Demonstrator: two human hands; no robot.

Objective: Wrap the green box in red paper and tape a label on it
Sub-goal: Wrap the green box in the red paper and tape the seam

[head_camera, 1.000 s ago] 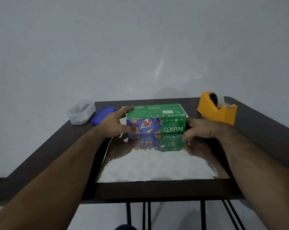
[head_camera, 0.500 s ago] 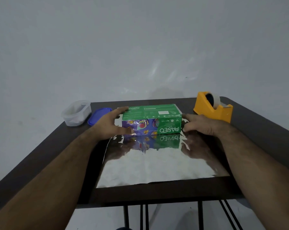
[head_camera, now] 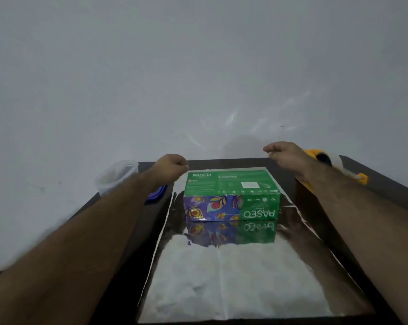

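Observation:
The green tissue box (head_camera: pixel 231 184), with a purple flowered front, lies on the far part of a shiny sheet of wrapping paper (head_camera: pixel 233 282), which is spread flat with its silver side up. My left hand (head_camera: pixel 172 166) hovers at the sheet's far left corner with its fingers curled into a fist. My right hand (head_camera: pixel 283 152) is raised above the far right corner, fingers curled with thumb and forefinger together. Neither hand touches the box. I see nothing held in either hand.
A yellow tape dispenser (head_camera: pixel 334 168) stands at the back right, partly behind my right forearm. A clear plastic tub (head_camera: pixel 115 177) and its blue lid (head_camera: pixel 157 194) sit at the back left. The dark table (head_camera: pixel 374 181) ends at a pale wall.
Both hands have let go of the box's ends and moved away from me, to the far corners of the sheet. My head has come closer and tilted down.

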